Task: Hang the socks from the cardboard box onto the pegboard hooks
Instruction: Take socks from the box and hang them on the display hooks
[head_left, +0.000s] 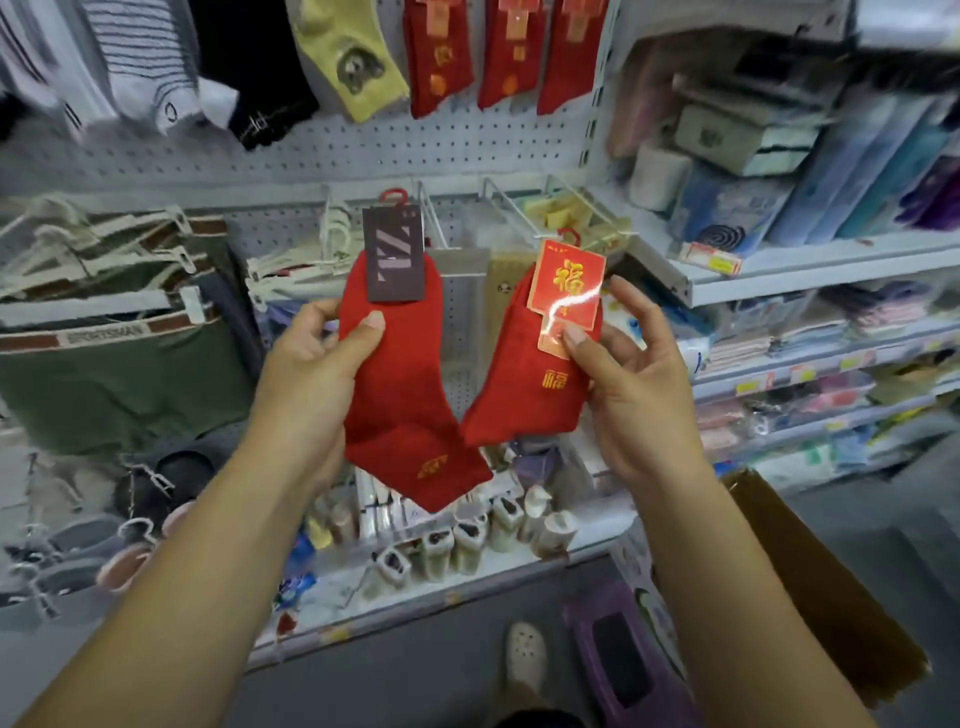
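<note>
My left hand (311, 364) grips a red sock pair (400, 395) with a dark card tag and a red plastic hook on top. My right hand (628, 374) holds a second red sock pair (524, 395) by its red-and-gold tag, thumb pressed on the tag. Both pairs hang side by side in front of the white pegboard (363, 150). Three more red sock pairs (501, 52) hang from hooks at the top of the pegboard. A brown cardboard box (810, 577) stands on the floor at the lower right, partly behind my right forearm.
Striped, black and yellow socks (348, 57) hang along the top row. Bare wire hooks (524, 202) stick out behind the held socks. Green underwear on hangers (119, 353) fills the left. Shelves of packaged goods (779, 343) stand at right, small items on the low shelf (467, 545).
</note>
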